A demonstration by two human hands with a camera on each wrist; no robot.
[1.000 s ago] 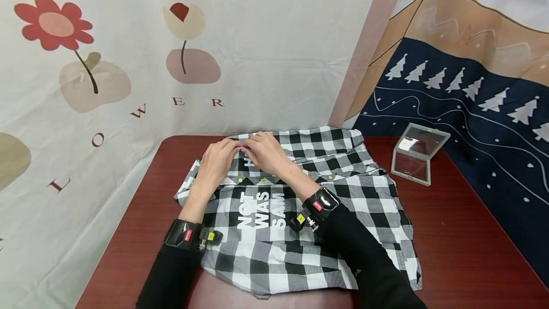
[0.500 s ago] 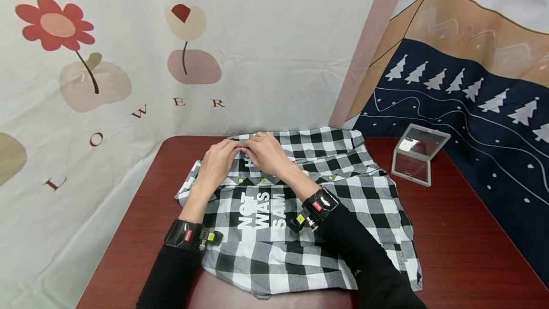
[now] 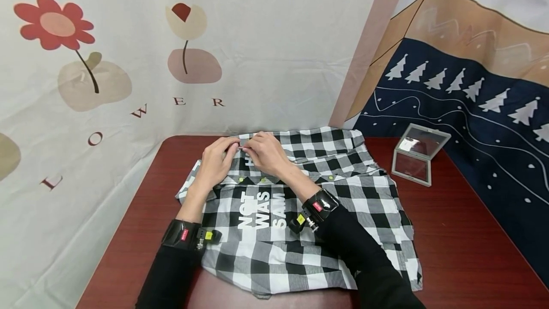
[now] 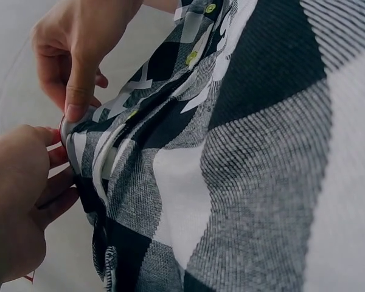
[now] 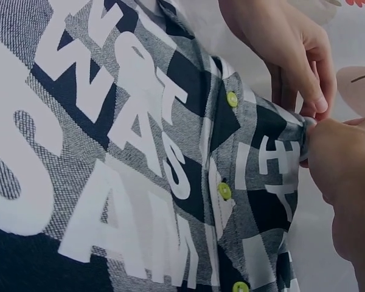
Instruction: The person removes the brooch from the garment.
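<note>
A black-and-white checked shirt lies spread out, with white lettering and yellow-green buttons along its placket. At its far left end both hands work close together. My right hand pinches the shirt's edge between thumb and fingers; in the left wrist view its thumb presses down on the cloth. Beside it, my left hand has its fingers curled at the same edge, the fingers reaching under the cloth in the left wrist view. The small piece of cloth between the fingertips is mostly hidden.
The reddish-brown table carries the shirt. An open square folding mirror stands at the right. A pale printed cloth hangs behind, with a dark blue one at the right.
My left hand has shifted slightly left, and its fingertips have come a little apart from the right hand's. The right hand and the shirt stay almost where they were.
</note>
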